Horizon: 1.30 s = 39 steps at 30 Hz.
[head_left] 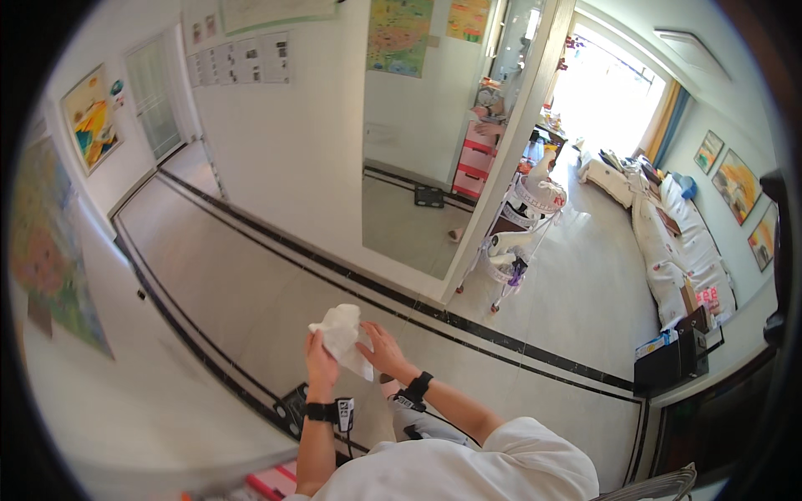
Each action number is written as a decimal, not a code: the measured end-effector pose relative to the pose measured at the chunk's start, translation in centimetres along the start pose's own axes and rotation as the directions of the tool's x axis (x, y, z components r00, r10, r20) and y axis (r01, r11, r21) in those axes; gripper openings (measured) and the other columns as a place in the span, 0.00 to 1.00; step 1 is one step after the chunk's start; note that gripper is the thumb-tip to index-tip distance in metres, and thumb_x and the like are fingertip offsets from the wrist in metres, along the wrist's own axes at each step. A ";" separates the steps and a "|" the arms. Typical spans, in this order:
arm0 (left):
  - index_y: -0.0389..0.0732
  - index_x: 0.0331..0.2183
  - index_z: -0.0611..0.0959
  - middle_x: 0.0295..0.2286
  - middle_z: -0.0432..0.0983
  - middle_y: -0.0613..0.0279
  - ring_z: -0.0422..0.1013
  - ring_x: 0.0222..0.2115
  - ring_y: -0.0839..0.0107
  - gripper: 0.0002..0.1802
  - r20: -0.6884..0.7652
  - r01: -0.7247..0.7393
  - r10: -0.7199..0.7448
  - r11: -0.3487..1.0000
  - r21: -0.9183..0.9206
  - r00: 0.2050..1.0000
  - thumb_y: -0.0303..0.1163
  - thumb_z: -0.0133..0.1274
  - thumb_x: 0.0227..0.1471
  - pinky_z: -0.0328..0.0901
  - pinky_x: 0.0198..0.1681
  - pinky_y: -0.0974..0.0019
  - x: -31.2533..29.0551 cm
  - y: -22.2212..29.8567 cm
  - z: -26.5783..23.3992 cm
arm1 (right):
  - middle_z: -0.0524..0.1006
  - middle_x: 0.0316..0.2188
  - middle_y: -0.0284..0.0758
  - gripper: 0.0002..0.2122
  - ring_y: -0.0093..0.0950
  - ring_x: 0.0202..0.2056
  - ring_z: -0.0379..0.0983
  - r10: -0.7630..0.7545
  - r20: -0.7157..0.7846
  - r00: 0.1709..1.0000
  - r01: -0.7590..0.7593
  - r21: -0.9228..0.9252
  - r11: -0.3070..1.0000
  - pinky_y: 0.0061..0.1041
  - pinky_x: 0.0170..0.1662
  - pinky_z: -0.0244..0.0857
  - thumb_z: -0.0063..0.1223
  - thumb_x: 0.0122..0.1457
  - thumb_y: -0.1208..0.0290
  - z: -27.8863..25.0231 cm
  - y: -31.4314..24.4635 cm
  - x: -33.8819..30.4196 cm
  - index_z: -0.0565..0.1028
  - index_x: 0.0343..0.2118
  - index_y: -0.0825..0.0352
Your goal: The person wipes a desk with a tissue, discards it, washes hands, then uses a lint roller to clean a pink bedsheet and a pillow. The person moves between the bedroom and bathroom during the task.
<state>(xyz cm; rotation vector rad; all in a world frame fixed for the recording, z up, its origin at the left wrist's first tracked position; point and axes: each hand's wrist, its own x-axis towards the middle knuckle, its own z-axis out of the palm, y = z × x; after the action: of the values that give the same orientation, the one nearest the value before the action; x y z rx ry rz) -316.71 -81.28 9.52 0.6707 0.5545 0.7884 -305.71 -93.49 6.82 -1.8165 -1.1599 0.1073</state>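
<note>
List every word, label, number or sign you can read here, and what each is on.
Wording not quoted; by place:
White paper sheets on the white wall: dark print, too small to read.
White item on the white wheeled cart: large red lettering.
White rectangular tag on the black left wrist strap: black marks, too small.
Pinkish-red marks near the white-covered sofa: too blurred.
White crumpled cloth in the hands: none visible.

The person's left hand (pixel 320 361) grips a crumpled white cloth or tissue (pixel 337 331) above the pale floor (pixel 535 401); the right hand (pixel 387 349) has its fingers at the right edge. Ahead stands a tall mirror (pixel 401 209), with a tiered trolley (pixel 512 219) just right of it.
</note>
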 end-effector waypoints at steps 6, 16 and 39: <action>0.43 0.46 0.68 0.45 0.69 0.58 0.68 0.45 0.64 0.16 0.023 0.113 -0.114 0.993 0.031 0.993 0.40 0.40 0.58 0.66 0.45 0.54 14.2 4.6 -0.7 | 0.70 0.48 0.37 0.25 0.27 0.46 0.68 0.222 0.384 0.896 -0.402 0.494 0.771 0.25 0.47 0.63 0.51 0.58 0.57 4.6 6.5 16.9 0.64 0.54 0.65; 0.35 0.44 0.71 0.45 0.70 0.54 0.67 0.47 0.62 0.18 -0.076 -0.146 0.139 0.984 -0.106 0.987 0.38 0.38 0.59 0.62 0.51 0.58 35.6 16.7 -9.0 | 0.74 0.40 0.28 0.17 0.19 0.41 0.68 -0.126 0.685 0.718 -0.537 0.660 0.526 0.22 0.43 0.63 0.45 0.61 0.57 19.4 5.7 43.9 0.72 0.45 0.66; 0.35 0.40 0.75 0.35 0.74 0.61 0.71 0.33 0.73 0.21 -0.235 0.008 0.521 0.400 0.917 0.821 0.40 0.56 0.50 0.66 0.36 0.69 90.2 50.8 -21.1 | 0.72 0.21 0.21 0.13 0.10 0.21 0.62 -0.010 0.594 0.804 -0.436 0.601 0.670 0.13 0.24 0.56 0.47 0.62 0.64 62.8 -3.7 98.7 0.76 0.29 0.69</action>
<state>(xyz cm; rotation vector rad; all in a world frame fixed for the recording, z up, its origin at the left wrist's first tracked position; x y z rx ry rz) -301.01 23.10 14.12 1.6309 1.4426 0.9566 -286.33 21.79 12.81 -1.1954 -1.0355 1.1642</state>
